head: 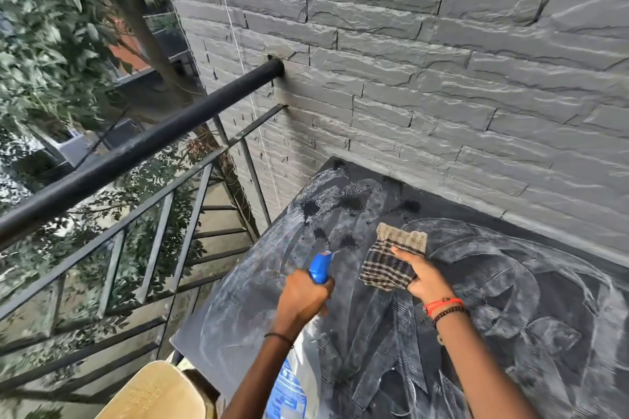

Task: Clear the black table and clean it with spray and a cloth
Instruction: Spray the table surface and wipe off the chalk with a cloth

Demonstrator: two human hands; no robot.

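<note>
The black table (510,316) fills the lower right, its top streaked with pale wipe marks and dotted with dark wet spots near the far left corner. My left hand (303,299) grips a spray bottle (320,267) by its neck; the blue nozzle points toward the wet spots, and the clear labelled body hangs below my wrist. My right hand (422,277) holds a checked cloth (388,262) down on the tabletop, with the thumb over it and the fingers hidden beneath it.
A grey stone-clad wall (442,78) runs along the table's far side. A black metal railing (136,153) stands to the left, with trees beyond it. The wooden back of a chair (160,391) sits at the table's near left corner.
</note>
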